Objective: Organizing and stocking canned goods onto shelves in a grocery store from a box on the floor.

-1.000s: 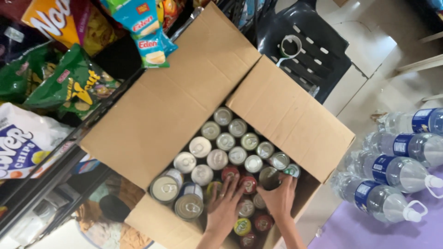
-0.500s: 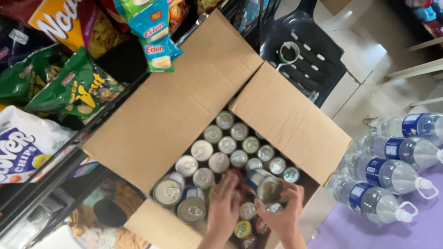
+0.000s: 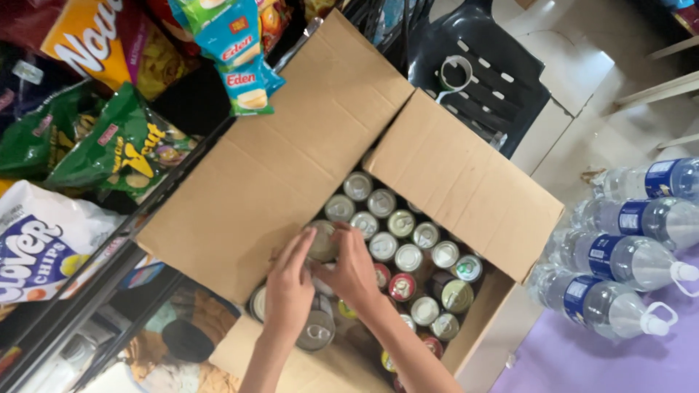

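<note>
An open cardboard box [image 3: 466, 175] holds several tin cans standing upright with silver lids [image 3: 397, 222]. My left hand [image 3: 290, 287] and my right hand [image 3: 353, 271] are both over the box's near left part, fingers curled around one can [image 3: 322, 241] between them. Whether that can is lifted or resting among the others I cannot tell. More cans lie under my wrists, partly hidden.
Snack bags [image 3: 120, 149] hang and lie on a rack at the left. A black plastic chair [image 3: 484, 69] with a tape roll [image 3: 457, 73] stands behind the box. Several capped water bottles [image 3: 619, 258] lie at the right on a purple mat [image 3: 604, 360].
Both hands moved from the box's near right side to its left part, and now close together around a can.
</note>
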